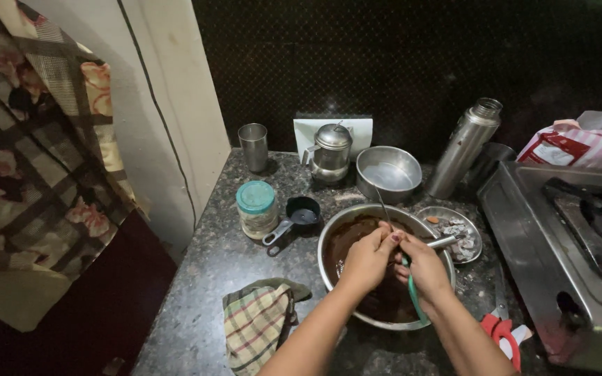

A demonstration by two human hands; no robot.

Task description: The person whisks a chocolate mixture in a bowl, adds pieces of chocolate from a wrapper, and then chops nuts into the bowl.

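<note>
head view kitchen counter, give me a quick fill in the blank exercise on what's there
1. Both hands, left hand and right hand, work over a steel bowl of dark ____ mixture.
2. The jar has a ____ lid.
3. The checked cloth lies ____ of the bowl.
4. The flask leans ____ the empty steel bowl.

Missing: brown; green; left; right of

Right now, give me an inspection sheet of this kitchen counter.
Surface: dark speckled stone counter.
Job's things: steel mixing bowl of brown batter; green-handled utensil.
Clutter: checked cloth, teal-lidded jar, black measuring cup, steel tumbler, small kettle, empty steel bowl, flask, small plate.
Hands: left hand and right hand together over the bowl.
Cables: black wire down the wall.
Surroundings: gas stove, floral cloth.
</note>
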